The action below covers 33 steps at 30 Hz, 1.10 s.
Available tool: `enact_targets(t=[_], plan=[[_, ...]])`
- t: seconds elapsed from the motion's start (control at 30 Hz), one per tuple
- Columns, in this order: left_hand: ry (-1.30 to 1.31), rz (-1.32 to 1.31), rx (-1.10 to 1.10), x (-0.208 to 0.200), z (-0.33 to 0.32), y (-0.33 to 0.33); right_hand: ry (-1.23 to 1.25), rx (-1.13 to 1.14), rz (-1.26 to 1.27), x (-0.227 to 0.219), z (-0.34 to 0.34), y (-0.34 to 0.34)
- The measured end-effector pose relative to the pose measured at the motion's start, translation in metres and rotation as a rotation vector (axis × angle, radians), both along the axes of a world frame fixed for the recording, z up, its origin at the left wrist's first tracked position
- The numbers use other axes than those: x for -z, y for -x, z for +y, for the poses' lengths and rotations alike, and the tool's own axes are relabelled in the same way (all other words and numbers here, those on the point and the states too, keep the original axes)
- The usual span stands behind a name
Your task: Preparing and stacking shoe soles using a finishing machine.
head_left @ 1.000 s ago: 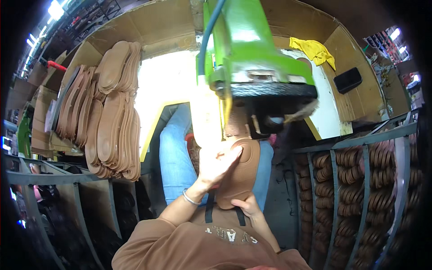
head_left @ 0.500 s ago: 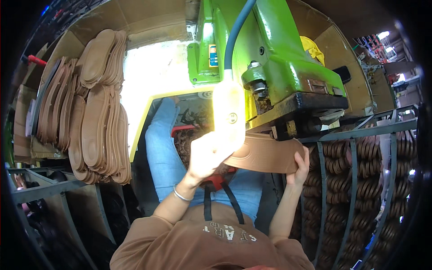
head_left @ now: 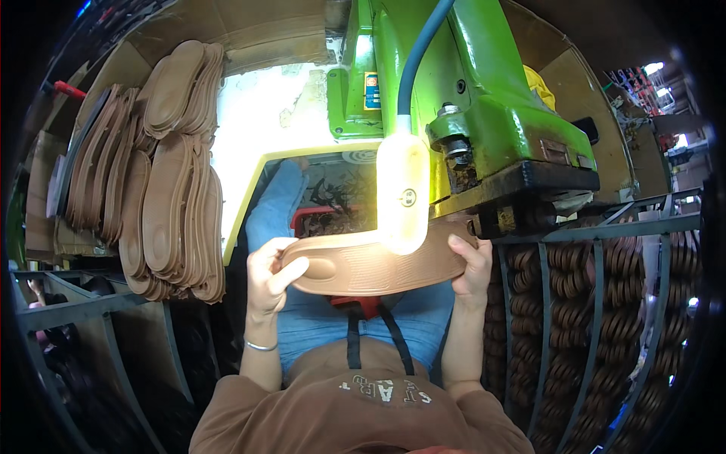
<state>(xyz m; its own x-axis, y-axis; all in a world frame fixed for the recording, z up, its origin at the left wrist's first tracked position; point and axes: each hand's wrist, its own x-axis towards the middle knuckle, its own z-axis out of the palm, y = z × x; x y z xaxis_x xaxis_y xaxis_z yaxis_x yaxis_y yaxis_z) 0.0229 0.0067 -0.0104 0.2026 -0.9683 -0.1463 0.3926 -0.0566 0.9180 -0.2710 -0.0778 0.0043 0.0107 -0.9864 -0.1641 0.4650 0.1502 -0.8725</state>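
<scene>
A brown shoe sole (head_left: 355, 268) is stretched level between my two hands, over my lap and below the machine. My left hand (head_left: 274, 276) grips its left end, thumb on the upper face next to an oval hollow. At the other end my right hand (head_left: 473, 265) pinches the edge between thumb and fingers. Part of the sole's far edge is covered by a glowing lamp head (head_left: 403, 198). Just beyond my right hand is the dark working head (head_left: 529, 198) of a green machine (head_left: 484, 98).
Stacked brown soles (head_left: 174, 204) lie at the left on a white table (head_left: 265, 106) with cardboard walls. Metal racks (head_left: 597, 303) packed with brown pieces stand at the right, and another rack (head_left: 106, 306) at the left. A red container (head_left: 302, 219) with brown scraps sits below the table.
My left hand has moved left and down, from behind the lamp to the sole's left end. The sole has shifted left, away from the machine's head. My right hand still holds its right end.
</scene>
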Motion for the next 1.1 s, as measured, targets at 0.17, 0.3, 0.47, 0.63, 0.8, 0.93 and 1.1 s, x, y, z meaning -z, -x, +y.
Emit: enact_targets(t=[0.17,0.3,0.47,0.63,0.8,0.93,1.1], plan=[[-0.03,-0.033,0.285,0.03,0.036,-0.026,0.065,-0.153,0.045,-0.013,-0.006,-0.022],[0.018,-0.409,0.483,0.018,0.024,-0.004,0.132,-0.173,0.016,-0.033,-0.011,-0.043],[0.058,-0.647,0.464,-0.025,-0.04,0.051,0.097,-0.172,0.139,-0.011,-0.006,-0.03],[0.275,-0.859,0.416,-0.046,-0.065,0.064,0.266,0.202,0.151,0.002,0.003,0.021],[0.6,-0.832,0.118,-0.045,-0.074,0.074,0.277,0.322,0.035,0.006,-0.002,0.038],[0.5,-0.73,0.231,-0.06,-0.068,0.05,0.181,0.314,0.057,0.008,0.005,0.02],[0.021,-0.683,0.168,-0.042,-0.028,0.029,0.138,0.155,0.041,-0.001,0.005,-0.016]])
